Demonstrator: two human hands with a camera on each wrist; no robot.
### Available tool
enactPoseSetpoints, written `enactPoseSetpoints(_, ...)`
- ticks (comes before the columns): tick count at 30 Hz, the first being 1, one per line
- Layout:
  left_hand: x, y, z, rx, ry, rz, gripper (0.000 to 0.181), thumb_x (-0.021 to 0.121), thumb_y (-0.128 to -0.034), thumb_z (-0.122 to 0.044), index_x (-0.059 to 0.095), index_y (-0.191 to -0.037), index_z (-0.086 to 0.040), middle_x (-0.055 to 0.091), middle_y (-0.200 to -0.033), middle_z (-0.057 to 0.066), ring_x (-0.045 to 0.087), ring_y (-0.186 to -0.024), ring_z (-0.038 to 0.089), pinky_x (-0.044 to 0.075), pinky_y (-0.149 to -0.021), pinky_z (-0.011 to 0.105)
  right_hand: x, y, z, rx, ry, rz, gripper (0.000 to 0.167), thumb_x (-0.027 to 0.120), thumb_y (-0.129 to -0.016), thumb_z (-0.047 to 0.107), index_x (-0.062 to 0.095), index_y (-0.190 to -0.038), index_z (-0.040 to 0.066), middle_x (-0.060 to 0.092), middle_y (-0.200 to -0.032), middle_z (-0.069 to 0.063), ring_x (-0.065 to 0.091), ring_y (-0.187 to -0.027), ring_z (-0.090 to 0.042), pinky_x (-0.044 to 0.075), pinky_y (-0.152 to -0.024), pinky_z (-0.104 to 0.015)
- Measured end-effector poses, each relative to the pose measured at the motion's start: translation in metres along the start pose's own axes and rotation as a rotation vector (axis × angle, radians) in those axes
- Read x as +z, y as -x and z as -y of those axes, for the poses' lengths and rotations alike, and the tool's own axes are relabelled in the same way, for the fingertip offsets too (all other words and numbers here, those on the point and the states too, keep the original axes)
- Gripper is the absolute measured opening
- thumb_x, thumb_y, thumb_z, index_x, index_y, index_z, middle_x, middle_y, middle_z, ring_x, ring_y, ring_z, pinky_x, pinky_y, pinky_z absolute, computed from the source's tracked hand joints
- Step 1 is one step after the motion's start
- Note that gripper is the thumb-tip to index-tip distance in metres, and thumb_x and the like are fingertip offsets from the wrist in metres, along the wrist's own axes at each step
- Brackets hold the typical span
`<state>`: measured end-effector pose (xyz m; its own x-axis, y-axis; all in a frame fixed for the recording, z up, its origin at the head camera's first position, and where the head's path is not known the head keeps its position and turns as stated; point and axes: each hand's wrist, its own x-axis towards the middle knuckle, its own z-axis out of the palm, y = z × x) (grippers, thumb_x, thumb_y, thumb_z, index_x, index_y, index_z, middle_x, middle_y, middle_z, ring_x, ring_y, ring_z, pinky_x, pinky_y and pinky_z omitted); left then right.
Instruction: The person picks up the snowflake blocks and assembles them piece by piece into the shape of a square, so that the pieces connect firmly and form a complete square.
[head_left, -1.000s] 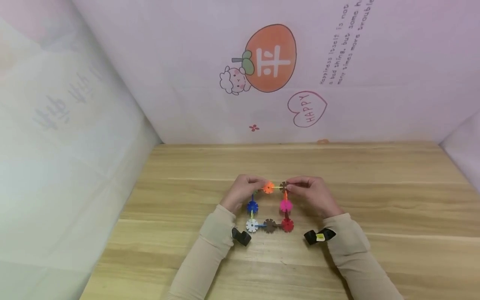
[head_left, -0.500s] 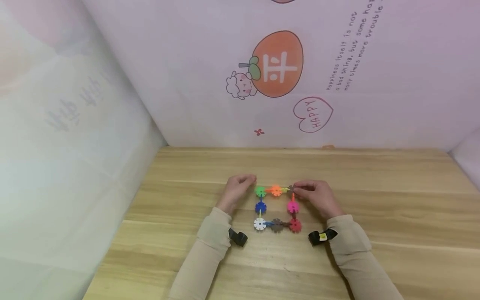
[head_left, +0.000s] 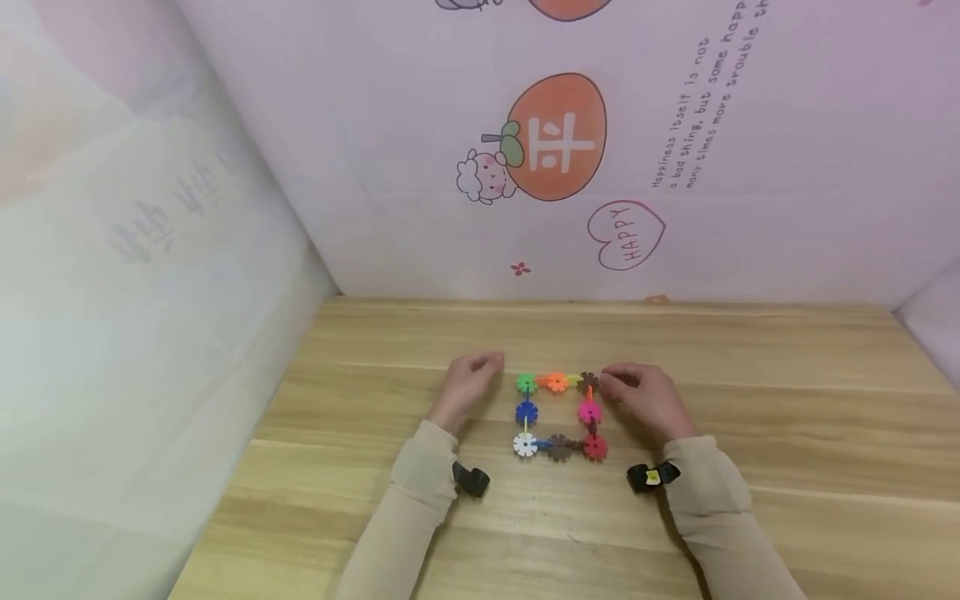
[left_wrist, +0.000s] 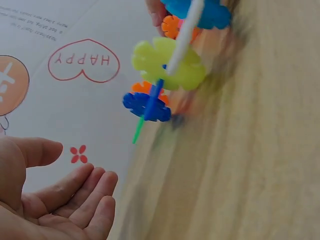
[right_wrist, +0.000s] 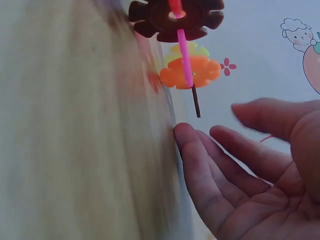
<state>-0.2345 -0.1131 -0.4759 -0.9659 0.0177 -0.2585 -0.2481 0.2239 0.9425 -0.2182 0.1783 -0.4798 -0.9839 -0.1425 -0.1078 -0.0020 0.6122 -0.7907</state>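
Note:
A square ring of interlocking snowflake discs lies on the table in the head view. Its corners are a green disc (head_left: 527, 382), a dark brown disc (head_left: 588, 382), a red disc (head_left: 595, 447) and a white disc (head_left: 525, 445). My left hand (head_left: 467, 387) is apart from the ring on its left; the left wrist view shows its thumb and fingers (left_wrist: 102, 197) spread with nothing between them. Close to the dark brown corner is my right hand (head_left: 647, 402). In the right wrist view its thumb and fingers stand apart, and the dark brown disc (right_wrist: 196, 102) is outside them.
The ring sits on a wooden table (head_left: 420, 325). Behind it rises a printed cloth wall (head_left: 390, 167), and another pale cloth (head_left: 187, 333) hangs at the left. Black camera mounts (head_left: 471, 481) are strapped at both wrists.
My left hand has let go of the ring near the green disc and drawn away to the left. My right hand has released the dark brown corner and shifted slightly right.

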Motion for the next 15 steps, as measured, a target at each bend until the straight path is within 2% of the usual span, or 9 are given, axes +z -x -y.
enactPoseSetpoints(3, -0.002, 0.001, -0.006, 0.042, -0.034, -0.013, 0.044, 0.059, -0.0979, -0.039, 0.059, -0.134, -0.014, 0.06, -0.137, 0.007, 0.052, -0.131, 0.028, 0.04, -0.112, 0.046, -0.003, 0.003, 0.001, -0.039, 0.029, -0.029, 0.049, 0.056, -0.1, 0.042, 0.061, -0.131, 0.005, 0.063, -0.131, -0.02, 0.057, -0.122, -0.039, 0.046, -0.102, -0.055)
enactPoseSetpoints(6, -0.004, 0.006, -0.011, 0.128, -0.127, -0.026, 0.045, 0.058, -0.0984, -0.039, 0.057, -0.136, -0.014, 0.059, -0.139, 0.007, 0.053, -0.13, 0.027, 0.042, -0.111, 0.045, -0.004, 0.008, 0.002, -0.082, 0.041, -0.065, 0.052, 0.056, -0.099, 0.044, 0.059, -0.133, 0.005, 0.064, -0.129, -0.02, 0.061, -0.116, -0.037, 0.049, -0.099, -0.053)
enactPoseSetpoints(11, -0.013, 0.027, -0.016, 0.337, -0.448, -0.061, 0.056, 0.061, -0.096, -0.042, 0.05, -0.143, -0.014, 0.049, -0.149, 0.008, 0.045, -0.138, 0.03, 0.036, -0.114, 0.049, -0.005, 0.02, 0.01, -0.218, 0.116, -0.129, 0.051, 0.061, -0.098, 0.036, 0.056, -0.134, -0.001, 0.061, -0.131, -0.024, 0.061, -0.116, -0.042, 0.05, -0.098, -0.055)
enactPoseSetpoints(15, -0.023, 0.048, -0.02, 0.469, -0.754, -0.104, 0.075, 0.066, -0.0893, -0.053, 0.041, -0.15, -0.017, 0.037, -0.158, 0.007, 0.036, -0.145, 0.029, 0.03, -0.117, 0.053, -0.009, 0.031, 0.02, -0.37, 0.289, -0.174, 0.054, 0.068, -0.094, 0.029, 0.053, -0.136, -0.001, 0.051, -0.141, -0.027, 0.049, -0.128, -0.048, 0.041, -0.104, -0.063)
